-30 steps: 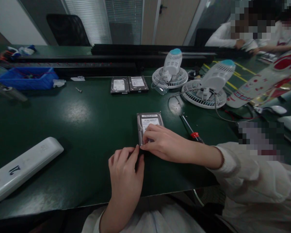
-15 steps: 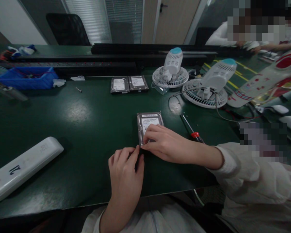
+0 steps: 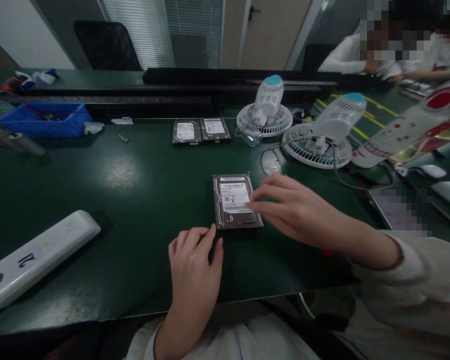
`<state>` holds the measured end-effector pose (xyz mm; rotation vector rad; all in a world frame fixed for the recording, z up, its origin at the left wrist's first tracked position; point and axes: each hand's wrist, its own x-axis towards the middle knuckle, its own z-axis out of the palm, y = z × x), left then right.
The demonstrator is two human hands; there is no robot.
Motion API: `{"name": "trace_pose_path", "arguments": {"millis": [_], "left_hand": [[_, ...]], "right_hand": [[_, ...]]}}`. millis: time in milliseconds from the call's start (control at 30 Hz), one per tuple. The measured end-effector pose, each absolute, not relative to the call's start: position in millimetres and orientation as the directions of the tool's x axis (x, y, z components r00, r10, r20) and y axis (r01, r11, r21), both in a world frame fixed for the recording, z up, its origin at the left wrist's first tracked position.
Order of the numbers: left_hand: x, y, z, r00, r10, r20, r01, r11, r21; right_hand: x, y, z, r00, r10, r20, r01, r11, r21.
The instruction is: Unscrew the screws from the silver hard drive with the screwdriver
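Observation:
A hard drive (image 3: 228, 222) with a white label lies flat on the green table in front of me. My left hand (image 3: 195, 265) rests at its near left corner, index fingertip at the edge and thumb held apart, with nothing visible in it. Over the drive's right edge hovers my right hand (image 3: 296, 210), fingers stretched loosely and seemingly holding nothing. Beneath my right wrist shows a red bit of the screwdriver (image 3: 327, 251); the hand and forearm hide the rest of it.
Two more hard drives (image 3: 200, 131) lie farther back. Two white fans (image 3: 264, 120) sit face down at the back right, with cables. A blue bin (image 3: 45, 120) stands back left, a long white device (image 3: 41, 257) front left, a phone (image 3: 393, 210) at right. Other people sit beyond.
My right hand has lifted off the drive's near left corner and moved right, uncovering the label and covering the screwdriver. My left hand has stayed at the corner.

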<state>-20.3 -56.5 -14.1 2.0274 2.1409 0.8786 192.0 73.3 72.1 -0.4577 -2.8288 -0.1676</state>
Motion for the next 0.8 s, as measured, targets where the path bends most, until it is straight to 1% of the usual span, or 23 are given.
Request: {"name": "trace_pose_path", "arguments": {"millis": [33, 67, 100, 233, 333, 400, 533, 667, 800], "left_hand": [[-20.9, -56.1, -14.3, -0.137, 0.936, 0.323, 0.893, -0.024, 0.449], [-21.5, -55.7, -14.5, -0.146, 0.938, 0.315, 0.888, -0.016, 0.459], [-22.1, -55.4, -14.8, -0.156, 0.939, 0.307, 0.882, -0.008, 0.472], [-24.2, -54.3, -16.0, -0.190, 0.936, 0.297, 0.853, 0.008, 0.522], [-24.7, -54.1, -16.5, -0.189, 0.932, 0.309, 0.850, -0.002, 0.527], [-24.8, -54.1, -16.7, -0.181, 0.933, 0.312, 0.853, -0.009, 0.522], [-25.2, -54.0, -17.2, -0.177, 0.936, 0.304, 0.860, -0.003, 0.510], [-25.9, -54.5, -17.3, -0.177, 0.941, 0.287, 0.865, 0.010, 0.502], [-26.2, -55.1, -17.3, -0.171, 0.942, 0.288, 0.867, 0.004, 0.499]], "right_hand": [[206.7, 74.0, 73.4, -0.898, 0.323, 0.300, 0.384, 0.907, 0.175], [222.3, 73.6, 73.0, -0.902, 0.319, 0.292, 0.396, 0.879, 0.265], [238.1, 72.0, 71.1, -0.910, 0.314, 0.271, 0.391, 0.867, 0.309], [290.5, 56.5, 54.9, -0.934, 0.323, 0.152, 0.357, 0.859, 0.368], [310.7, 47.4, 47.3, -0.941, 0.316, 0.119, 0.333, 0.813, 0.477], [316.6, 47.3, 46.0, -0.947, 0.302, 0.105, 0.311, 0.795, 0.521], [320.0, 55.7, 42.6, -0.969, 0.235, 0.077, 0.239, 0.813, 0.531], [317.5, 61.4, 36.1, -0.983, 0.168, 0.070, 0.181, 0.858, 0.482], [314.7, 63.5, 32.1, -0.986, 0.153, 0.066, 0.166, 0.881, 0.442]]}}
